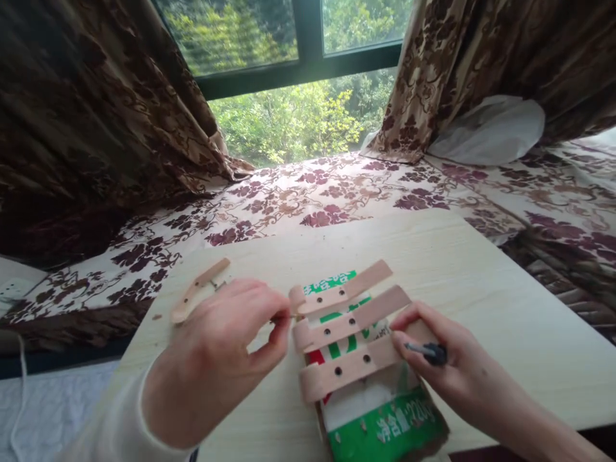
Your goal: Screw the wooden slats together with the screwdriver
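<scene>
Fingers pinched: arched left hand on a thin piece, right hand on nearest strap

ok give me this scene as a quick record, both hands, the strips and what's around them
left hand: pinching a thin item, too small to identify, by the strips' left ends
right hand: holding a dark-ended tool, fingertips by the lowest strip's right end
three tan strips: lying across a green-and-white package
fourth strip: apart, beyond the left hand
surface: pale table
background: floral cloth, curtains, window
</scene>
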Demonstrator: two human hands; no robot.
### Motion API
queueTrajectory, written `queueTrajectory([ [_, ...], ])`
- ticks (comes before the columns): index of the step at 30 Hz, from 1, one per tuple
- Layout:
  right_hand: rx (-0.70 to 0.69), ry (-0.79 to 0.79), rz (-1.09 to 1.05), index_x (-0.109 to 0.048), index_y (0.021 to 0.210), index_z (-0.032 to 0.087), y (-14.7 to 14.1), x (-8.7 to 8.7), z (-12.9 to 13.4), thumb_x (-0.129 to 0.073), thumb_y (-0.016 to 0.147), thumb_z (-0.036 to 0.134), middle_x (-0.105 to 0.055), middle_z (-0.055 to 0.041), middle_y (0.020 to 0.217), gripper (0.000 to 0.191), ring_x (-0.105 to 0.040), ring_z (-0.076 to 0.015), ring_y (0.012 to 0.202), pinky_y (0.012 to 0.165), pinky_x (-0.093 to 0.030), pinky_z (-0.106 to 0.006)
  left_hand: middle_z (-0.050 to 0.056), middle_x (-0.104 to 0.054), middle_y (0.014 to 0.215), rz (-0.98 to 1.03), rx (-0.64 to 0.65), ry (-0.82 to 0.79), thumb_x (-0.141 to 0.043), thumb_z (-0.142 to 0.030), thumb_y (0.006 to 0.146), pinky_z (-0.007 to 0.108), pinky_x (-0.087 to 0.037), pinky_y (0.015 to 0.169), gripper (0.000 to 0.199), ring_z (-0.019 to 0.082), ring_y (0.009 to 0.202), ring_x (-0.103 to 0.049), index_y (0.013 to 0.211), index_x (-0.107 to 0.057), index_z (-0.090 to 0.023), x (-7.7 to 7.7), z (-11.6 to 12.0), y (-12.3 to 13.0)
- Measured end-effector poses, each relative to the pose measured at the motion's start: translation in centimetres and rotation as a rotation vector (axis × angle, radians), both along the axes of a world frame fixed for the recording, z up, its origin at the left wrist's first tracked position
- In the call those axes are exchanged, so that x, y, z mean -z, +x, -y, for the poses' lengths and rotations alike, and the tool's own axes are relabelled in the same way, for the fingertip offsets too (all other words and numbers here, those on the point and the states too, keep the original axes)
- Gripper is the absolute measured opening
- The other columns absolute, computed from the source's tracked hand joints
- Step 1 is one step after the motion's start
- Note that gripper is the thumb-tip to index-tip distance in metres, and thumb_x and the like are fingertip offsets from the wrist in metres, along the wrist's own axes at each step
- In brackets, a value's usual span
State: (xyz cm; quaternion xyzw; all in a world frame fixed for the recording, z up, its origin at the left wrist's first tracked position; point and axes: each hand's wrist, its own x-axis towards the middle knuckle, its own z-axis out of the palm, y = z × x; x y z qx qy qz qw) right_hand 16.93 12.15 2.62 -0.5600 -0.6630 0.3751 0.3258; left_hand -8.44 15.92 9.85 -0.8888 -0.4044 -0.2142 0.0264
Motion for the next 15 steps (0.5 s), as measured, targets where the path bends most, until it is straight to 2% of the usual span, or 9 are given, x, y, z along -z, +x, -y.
queueTrajectory([
  [3, 0.002, -0.009, 0.001, -0.049, 0.082, 0.021, 0.1, -0.3, 0.0, -0.046, 0.086, 0.033, -0.05, 0.0034, 0.06, 0.013, -0.044, -0.0113, 0.049, 0.045, -0.037, -0.021, -0.002, -0.055, 0.067, -0.007, 0.098, -0.07, -0.046, -0.017, 0.082, 0.026, -0.044, 0.069, 0.014, 0.012, 0.071, -0.052, 0.073, -0.056, -0.023, -0.7, 0.7, 2.8],
  [7, -0.019, 0.005, -0.008, -0.05, 0.082, 0.021, 0.0, -0.5, -0.1, -0.047, 0.086, 0.031, -0.051, 0.0036, 0.06, 0.011, -0.045, -0.0105, 0.048, 0.045, -0.037, -0.021, -0.001, -0.055, 0.069, -0.062, 0.215, -0.199, -0.044, -0.019, 0.085, 0.029, -0.042, 0.074, 0.021, 0.012, 0.074, -0.049, 0.067, -0.055, -0.021, 0.1, 0.5, 5.6],
  [12, -0.016, 0.043, -0.011, -0.05, 0.082, 0.021, 0.1, -0.5, -0.2, -0.048, 0.085, 0.028, -0.05, 0.0043, 0.06, 0.007, -0.044, -0.0099, 0.048, 0.046, -0.036, -0.021, 0.001, -0.054, 0.072, -0.149, 0.279, -0.372, -0.043, -0.019, 0.086, 0.032, -0.041, 0.079, 0.024, 0.015, 0.08, -0.047, 0.067, -0.058, -0.02, 1.4, 0.2, 6.8],
  [15, -0.023, 0.014, -0.016, -0.049, 0.081, 0.021, 0.1, -0.5, -0.2, -0.048, 0.085, 0.028, -0.047, 0.0059, 0.055, 0.007, -0.041, -0.0095, 0.044, 0.043, -0.034, -0.021, 0.001, -0.054, 0.074, -0.19, 0.289, -0.388, -0.044, -0.021, 0.085, 0.03, -0.042, 0.077, 0.022, 0.015, 0.081, -0.047, 0.068, -0.058, -0.021, 1.8, 0.1, 6.9],
])
